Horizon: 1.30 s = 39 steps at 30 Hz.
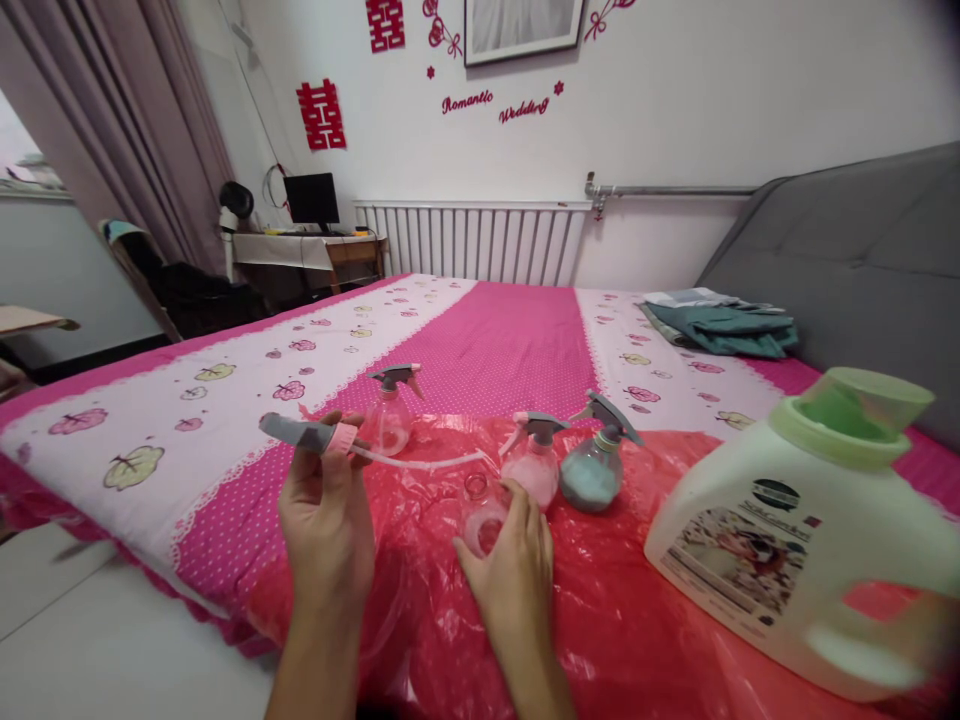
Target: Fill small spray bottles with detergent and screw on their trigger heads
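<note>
"Clear bottle [491, 510], one, topless: where is it in your head view?"

"Low over the red plastic sheet [615, 620], close to upright, mouth uncovered; its base is hidden, so contact below cannot be told. Your right hand [517, 560] is curled round it, thumb on the left, fingers on the right."

"Your left hand [326, 510]?"

"Gripping one grey-and-pink spray head [304, 434] near its collar, laid on its side in the air, left of the bottle. Its white tube [420, 464] runs rightward, free end near the bottle's mouth; touching or apart, you cannot tell."

"Other items about your hands?"

"Three bottles, spray heads fitted: one clear pinkish bottle [389, 432], beyond your left hand; one pink bottle [531, 472], just past your right fingers; one blue-green bottle [592, 475], right of the pink. One pale jug [825, 500], green-capped, far right. Beneath the sheet: one pink-and-white bed cover [525, 345]."
</note>
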Motion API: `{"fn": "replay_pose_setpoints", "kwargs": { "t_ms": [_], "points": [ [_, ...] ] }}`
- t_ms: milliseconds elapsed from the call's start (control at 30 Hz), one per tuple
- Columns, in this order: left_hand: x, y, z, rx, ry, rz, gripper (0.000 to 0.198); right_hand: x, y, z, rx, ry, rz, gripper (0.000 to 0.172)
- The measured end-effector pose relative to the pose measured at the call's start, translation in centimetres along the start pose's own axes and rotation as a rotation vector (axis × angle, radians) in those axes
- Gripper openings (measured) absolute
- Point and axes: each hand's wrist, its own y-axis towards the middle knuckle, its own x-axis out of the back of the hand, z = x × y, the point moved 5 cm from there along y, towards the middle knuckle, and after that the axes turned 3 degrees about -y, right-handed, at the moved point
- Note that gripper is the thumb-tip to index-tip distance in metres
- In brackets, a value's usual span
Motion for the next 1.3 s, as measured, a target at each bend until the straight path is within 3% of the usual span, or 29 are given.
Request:
{"fn": "replay_pose_setpoints", "kwargs": {
  "t_ms": [133, 233, 300, 500, 633, 733, 1000, 1300],
  "points": [
    [1.1, 0.3, 1.2, 0.12, 0.06, -0.074, 0.04, 0.3, 0.1, -0.3, -0.052, 0.005, -0.031, 0.078],
    [1.9, 0.6, 2.4, 0.206, 0.161, -0.034, 0.05, 0.5, 0.3, -0.7, -0.073, 0.013, -0.049, 0.072],
    [2.2, 0.9, 3.0, 0.196, 0.265, 0.063, 0.049, 0.6, 0.4, -0.8, -0.077, 0.019, -0.054, 0.069],
    [1.9, 0.9, 4.4, 0.121, 0.657, 0.519, 0.03, 0.6, 0.4, -0.7, -0.095, 0.036, -0.077, 0.07],
    [1.0, 0.1, 5.7, 0.1, 0.755, 0.734, 0.009, 0.9, 0.4, -0.6, -0.108, 0.03, -0.09, 0.072],
    [0.6, -0.6, 6.6, 0.1, 0.792, 0.844, 0.008, 1.1, 0.4, -0.7, -0.121, 0.012, -0.097, 0.071],
    [2.3, -0.8, 7.8, 0.108, 0.852, 0.925, 0.015, 2.0, -0.2, -2.1, -0.198, -0.02, -0.074, 0.073],
    [3.9, 0.2, 8.9, 0.02, 0.907, 0.885, 0.038, 3.3, -0.5, -4.2, -0.169, 0.105, -0.01, 0.072]
  ]
}}
